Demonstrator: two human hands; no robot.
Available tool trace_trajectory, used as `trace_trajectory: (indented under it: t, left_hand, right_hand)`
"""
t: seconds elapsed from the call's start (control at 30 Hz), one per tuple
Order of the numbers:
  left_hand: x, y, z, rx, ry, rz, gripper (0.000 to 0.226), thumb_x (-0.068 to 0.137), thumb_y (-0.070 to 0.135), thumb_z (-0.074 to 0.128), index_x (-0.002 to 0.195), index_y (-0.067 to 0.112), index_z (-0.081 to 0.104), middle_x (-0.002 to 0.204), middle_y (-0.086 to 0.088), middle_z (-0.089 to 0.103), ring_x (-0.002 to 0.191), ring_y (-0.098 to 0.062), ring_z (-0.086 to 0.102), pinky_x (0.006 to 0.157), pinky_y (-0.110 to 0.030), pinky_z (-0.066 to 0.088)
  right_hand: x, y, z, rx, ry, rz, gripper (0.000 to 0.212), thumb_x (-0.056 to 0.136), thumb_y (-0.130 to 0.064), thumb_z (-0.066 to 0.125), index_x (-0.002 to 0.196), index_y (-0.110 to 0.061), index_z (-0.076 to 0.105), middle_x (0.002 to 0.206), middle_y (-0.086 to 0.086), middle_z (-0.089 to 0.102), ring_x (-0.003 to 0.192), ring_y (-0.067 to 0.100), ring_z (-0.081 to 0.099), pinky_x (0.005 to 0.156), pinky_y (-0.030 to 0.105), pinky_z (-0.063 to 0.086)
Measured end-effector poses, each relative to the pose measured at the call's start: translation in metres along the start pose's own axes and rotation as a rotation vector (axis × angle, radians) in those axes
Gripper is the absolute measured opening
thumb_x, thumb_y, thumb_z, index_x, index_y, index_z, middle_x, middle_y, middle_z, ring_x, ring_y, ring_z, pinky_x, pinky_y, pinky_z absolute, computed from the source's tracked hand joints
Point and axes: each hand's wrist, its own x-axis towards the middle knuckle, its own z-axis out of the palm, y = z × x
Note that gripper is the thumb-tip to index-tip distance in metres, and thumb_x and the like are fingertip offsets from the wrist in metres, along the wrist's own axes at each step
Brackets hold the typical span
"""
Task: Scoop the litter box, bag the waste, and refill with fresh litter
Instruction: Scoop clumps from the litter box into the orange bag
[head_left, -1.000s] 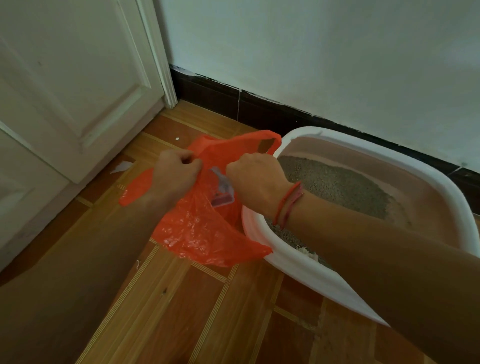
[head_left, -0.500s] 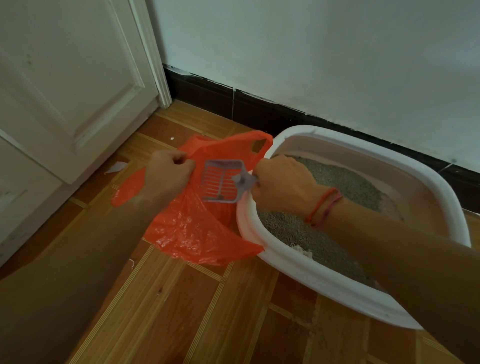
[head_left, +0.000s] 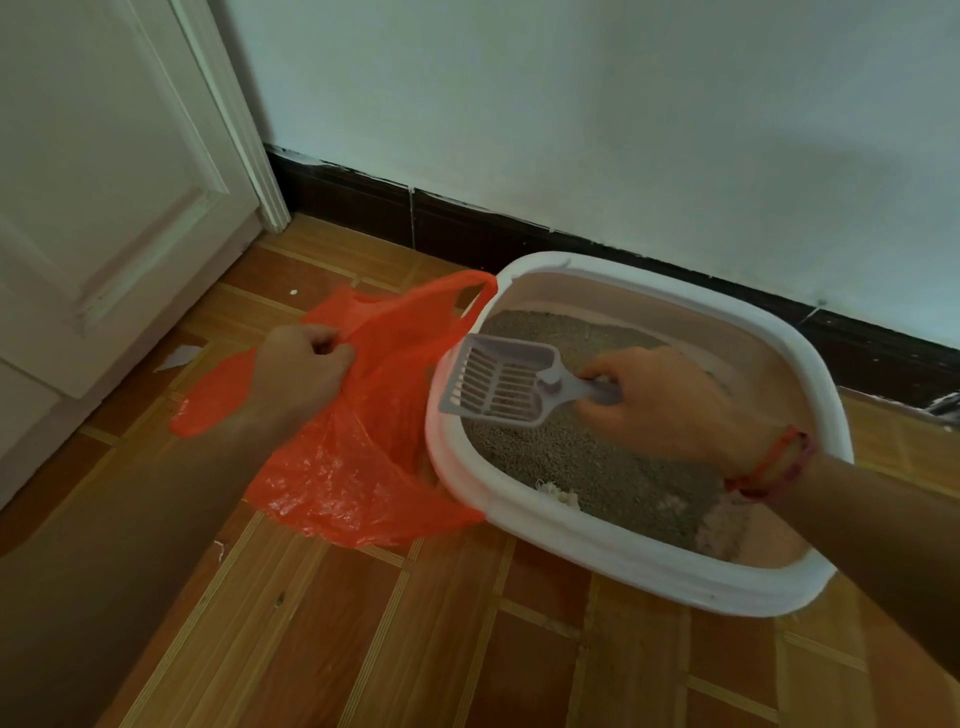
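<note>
- I see the litter box (head_left: 623, 553) on the wooden floor (head_left: 415, 649), its far side near the dark baseboard (head_left: 363, 202) under the pale wall (head_left: 571, 104).
- Grey litter (head_left: 597, 467) covers most of the bottom of the box. The bare bottom shows at the near right corner.
- A small whitish clump (head_left: 560, 494) lies in the litter against the near rim.
- The right hand (head_left: 670, 405) is inside the box outline, above the litter, fingers curled round the handle of the scoop (head_left: 504, 384); a firm hold.
- The scoop is pale and slotted. Its pan points left and reaches the left rim of the box. I cannot tell whether it touches the litter, and I see nothing lying in the pan.
- A red bracelet (head_left: 769, 462) sits on the right wrist.
- The left hand (head_left: 301, 374) grips a gathered edge of the orange bag (head_left: 353, 467) in a closed fist, holding that edge off the floor.
- The bag lies on the floor just beside the left side of the box, touching it. One handle loop rests against the far left corner of the rim.
- I cannot make out what is in the bag.
- A white door (head_left: 104, 208) stands at left. A scrap of white paper (head_left: 179, 357) lies on the floor near it.
</note>
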Motion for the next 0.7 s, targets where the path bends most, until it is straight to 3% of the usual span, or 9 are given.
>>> trace_trajectory:
  t: [0.1, 0.23, 0.33, 0.43, 0.7]
  left_hand:
    - [0.002, -0.002, 0.002, 0.069, 0.011, 0.047, 0.019, 0.089, 0.009, 0.059, 0.079, -0.002, 0.070, 0.074, -0.023, 0.068, 0.060, -0.037, 0.062, 0.057, -0.040, 0.053]
    - [0.004, -0.004, 0.005, 0.119, 0.026, 0.083, 0.021, 0.089, 0.011, 0.059, 0.078, -0.004, 0.069, 0.073, -0.023, 0.068, 0.069, -0.042, 0.064, 0.062, -0.046, 0.054]
    - [0.003, -0.005, 0.006, 0.121, -0.004, 0.066, 0.020, 0.091, 0.013, 0.059, 0.082, -0.002, 0.070, 0.076, -0.022, 0.069, 0.071, -0.042, 0.066, 0.066, -0.050, 0.057]
    - [0.003, -0.005, 0.007, 0.109, -0.001, 0.057, 0.021, 0.091, 0.012, 0.060, 0.081, -0.004, 0.069, 0.078, -0.025, 0.068, 0.074, -0.044, 0.065, 0.066, -0.050, 0.056]
    - [0.001, -0.006, 0.010, 0.102, -0.032, 0.057, 0.021, 0.092, 0.014, 0.060, 0.079, 0.001, 0.070, 0.075, -0.021, 0.068, 0.071, -0.044, 0.066, 0.064, -0.048, 0.056]
  right_hand:
    - [-0.010, 0.017, -0.001, -0.098, -0.032, 0.046, 0.020, 0.096, -0.037, 0.051, 0.104, -0.028, 0.066, 0.067, -0.009, 0.060, 0.050, 0.005, 0.050, 0.045, 0.018, 0.034]
    - [-0.017, 0.044, 0.004, -0.152, -0.058, 0.072, 0.022, 0.096, -0.034, 0.052, 0.109, -0.026, 0.067, 0.076, -0.006, 0.065, 0.062, 0.009, 0.059, 0.059, 0.027, 0.052]
    - [-0.022, 0.064, 0.004, -0.249, -0.109, 0.080, 0.022, 0.095, -0.035, 0.051, 0.111, -0.031, 0.066, 0.082, -0.008, 0.067, 0.070, 0.009, 0.063, 0.070, 0.032, 0.058]
    - [-0.024, 0.083, 0.007, -0.356, -0.178, 0.103, 0.018, 0.094, -0.037, 0.053, 0.103, -0.032, 0.068, 0.081, -0.010, 0.066, 0.072, 0.007, 0.063, 0.071, 0.029, 0.058]
    - [-0.032, 0.098, 0.018, -0.519, -0.366, 0.215, 0.026, 0.089, -0.041, 0.063, 0.108, -0.024, 0.064, 0.080, -0.009, 0.058, 0.076, 0.009, 0.059, 0.072, 0.022, 0.054]
